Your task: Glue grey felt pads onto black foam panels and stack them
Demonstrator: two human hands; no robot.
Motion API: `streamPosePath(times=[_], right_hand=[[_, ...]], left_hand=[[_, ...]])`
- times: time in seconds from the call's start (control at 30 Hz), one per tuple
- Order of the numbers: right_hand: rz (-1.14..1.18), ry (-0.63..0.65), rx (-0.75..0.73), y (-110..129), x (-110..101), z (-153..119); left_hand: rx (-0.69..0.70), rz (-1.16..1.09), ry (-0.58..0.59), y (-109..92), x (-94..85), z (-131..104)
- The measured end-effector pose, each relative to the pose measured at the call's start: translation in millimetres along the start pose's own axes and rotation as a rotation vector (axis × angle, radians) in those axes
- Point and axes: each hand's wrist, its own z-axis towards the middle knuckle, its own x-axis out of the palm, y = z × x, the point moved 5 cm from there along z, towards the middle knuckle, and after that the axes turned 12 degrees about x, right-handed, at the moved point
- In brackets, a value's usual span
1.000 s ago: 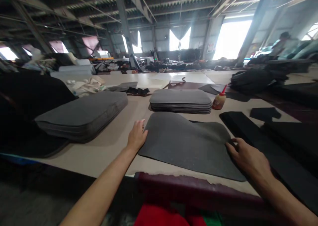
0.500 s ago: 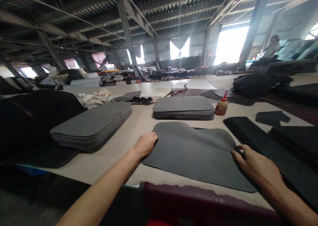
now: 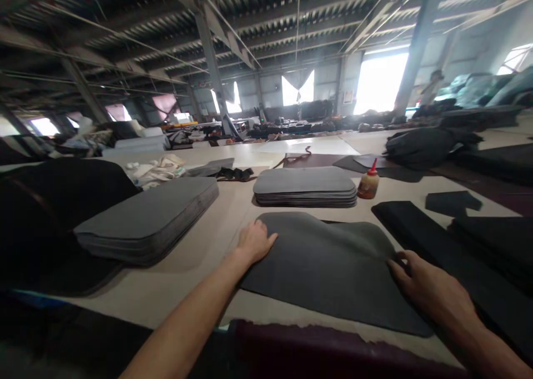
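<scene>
A dark grey, flexible sheet (image 3: 316, 273) with rounded corners lies on the table in front of me, its far right part bulging up a little. A dark edge shows under its far side. My left hand (image 3: 255, 241) rests on the sheet's left edge, thumb spread away from the fingers over the top face. At the right edge, my right hand (image 3: 433, 284) pinches the sheet between thumb and fingers. Just beyond the sheet stands a neat stack of grey rounded panels (image 3: 306, 187). A bottle with a red nozzle (image 3: 368, 183) stands beside that stack.
A larger stack of grey panels (image 3: 150, 218) sits at left, next to a black sheet (image 3: 66, 201). Long black pieces (image 3: 441, 257) lie to the right. Maroon material (image 3: 325, 348) hangs at the table's near edge. Pale cloth (image 3: 156, 169) lies farther back. A person (image 3: 432, 87) is far off.
My left hand has shifted slightly right onto the sheet, its thumb now spread over the top. My right hand keeps its pinch on the right edge. The view has tilted a little.
</scene>
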Motion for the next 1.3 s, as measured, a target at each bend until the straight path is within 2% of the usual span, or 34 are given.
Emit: streamPosePath(times=[0.17, 0.4, 0.5, 0.63, 0.77, 0.9, 1.3], right_hand=[[-0.005, 0.012, 0.013, 2.3, -2.8, -0.8], [0.006, 0.036, -0.015, 9.2, -20.1, -5.1], [-0.018, -0.028, -0.044, 12.9, -35.4, 4.5], [0.042, -0.064, -0.130, 32.9, -50.3, 36.2], [0.065, 0.025, -0.158, 52.9, -38.4, 77.5], [0.060, 0.110, -0.116, 57.6, -19.7, 104.8], [0.045, 0.228, -0.061, 53.5, -3.7, 130.4]], left_hand=[[-0.029, 0.006, -0.054, 3.6, 3.4, -5.0], [-0.010, -0.039, -0.157, 9.5, 10.9, -5.7], [0.005, -0.059, -0.171, 13.0, 18.1, -3.8], [-0.007, -0.060, -0.171, 16.2, 23.9, -2.5], [-0.009, -0.045, -0.152, 16.5, 23.5, -2.9], [-0.019, -0.039, -0.141, 17.8, 23.5, -3.1], [-0.026, -0.058, -0.114, 23.4, 31.8, 1.1]])
